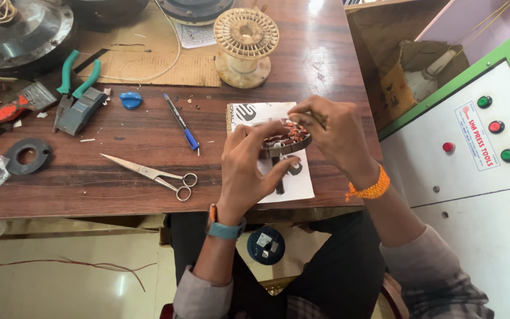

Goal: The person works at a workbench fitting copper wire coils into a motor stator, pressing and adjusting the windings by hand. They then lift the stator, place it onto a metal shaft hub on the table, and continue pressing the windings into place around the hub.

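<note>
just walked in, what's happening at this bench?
A person seated at a wooden table holds a small round wound core with copper-coloured coils over a printed sheet. The left hand grips it from below; the right hand pinches at its top edge. Scissors, a blue pen, green-handled pliers and an empty spool lie untouched.

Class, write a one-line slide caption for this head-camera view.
Left hand and right hand hold a round copper-wound coil ring above a wooden table, scissors alongside.

Dark wooden table [326, 53] with scissors [151, 173], blue pen [181, 121], green-handled pliers [72, 80], empty spool [245, 44], cardboard sheet [154, 62], black ring [28, 156].
</note>
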### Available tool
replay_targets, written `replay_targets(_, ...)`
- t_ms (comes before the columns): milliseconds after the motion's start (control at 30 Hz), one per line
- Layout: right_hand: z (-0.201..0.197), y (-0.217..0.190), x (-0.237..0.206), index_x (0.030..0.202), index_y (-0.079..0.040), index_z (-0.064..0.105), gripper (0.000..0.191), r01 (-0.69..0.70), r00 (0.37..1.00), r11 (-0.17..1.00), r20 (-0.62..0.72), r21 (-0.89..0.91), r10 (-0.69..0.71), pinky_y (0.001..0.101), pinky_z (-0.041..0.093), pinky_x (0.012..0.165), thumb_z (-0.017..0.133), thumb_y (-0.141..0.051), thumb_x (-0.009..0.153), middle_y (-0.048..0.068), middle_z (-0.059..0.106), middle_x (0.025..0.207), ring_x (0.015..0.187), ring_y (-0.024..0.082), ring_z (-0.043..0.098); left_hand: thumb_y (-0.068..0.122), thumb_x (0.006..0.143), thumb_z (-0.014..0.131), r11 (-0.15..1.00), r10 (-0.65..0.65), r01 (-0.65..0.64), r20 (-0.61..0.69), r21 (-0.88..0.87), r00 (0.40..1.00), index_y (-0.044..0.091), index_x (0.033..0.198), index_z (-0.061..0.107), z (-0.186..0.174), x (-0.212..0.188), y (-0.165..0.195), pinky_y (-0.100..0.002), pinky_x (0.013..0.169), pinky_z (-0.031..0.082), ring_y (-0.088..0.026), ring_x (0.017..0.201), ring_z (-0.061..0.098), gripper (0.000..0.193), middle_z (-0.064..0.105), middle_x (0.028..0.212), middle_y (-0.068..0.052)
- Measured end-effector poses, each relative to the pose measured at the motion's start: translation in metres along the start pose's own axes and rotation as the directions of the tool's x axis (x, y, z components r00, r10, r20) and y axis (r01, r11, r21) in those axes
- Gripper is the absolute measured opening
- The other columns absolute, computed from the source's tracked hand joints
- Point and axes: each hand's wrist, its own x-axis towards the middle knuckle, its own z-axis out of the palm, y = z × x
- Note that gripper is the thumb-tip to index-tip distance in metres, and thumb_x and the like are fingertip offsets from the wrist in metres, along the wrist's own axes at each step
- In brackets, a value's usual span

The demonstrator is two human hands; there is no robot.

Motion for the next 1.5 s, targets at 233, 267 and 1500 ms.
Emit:
replay_targets(233, 0.01, -0.002, -0.003, 0.097, -0.005, 0.07, 0.015, 0.194, 0.975, 0.981, -0.108, -0.018, -0.195, 0.0238, 0.049, 0.056, 0.079, -0.017, 0.097, 0.003, 0.073, 0.08, 0.066, 0.003, 0.065, 0.015, 0.094, 0.072, 0.617, -0.354, 0.475, 0.318, -0.627, 0.879, 0.007, 0.162, 0.0, -0.009, 0.019, -0.022, -0.031, 0.096, 0.06, -0.019, 0.106, 0.077, 0.1, 0.079, 0.109, -0.015)
replay_targets(267, 0.011, -0.005, -0.008, 0.097, -0.005, 0.071, 0.014, 0.133, 0.984, 0.991, -0.117, -0.007, -0.133, 0.0239, 0.045, 0.053, 0.079, -0.017, 0.096, 0.002, 0.07, 0.076, 0.062, 0.003, 0.06, 0.013, 0.093, 0.072, 0.566, -0.334, 0.47, 0.333, -0.677, 0.882, 0.006, 0.161, -0.002, -0.009, 0.02, -0.023, -0.03, 0.094, 0.061, -0.018, 0.102, 0.077, 0.101, 0.079, 0.106, -0.015)
replay_targets(1500, -0.026, 0.003, -0.071, 0.097, 0.0, 0.064, 0.008, 0.051, 0.979, 0.998, -0.199, 0.036, -0.043, 0.0228, 0.053, 0.064, 0.071, -0.001, 0.099, 0.004, 0.072, 0.088, 0.075, 0.005, 0.067, 0.011, 0.086, 0.081, 0.985, 0.143, -0.145, 0.031, 0.089, 0.989, 0.015, 0.129, 0.051, 0.018, -0.002, -0.006, -0.041, 0.087, 0.044, -0.025, 0.095, 0.05, 0.053, 0.063, 0.11, -0.002)
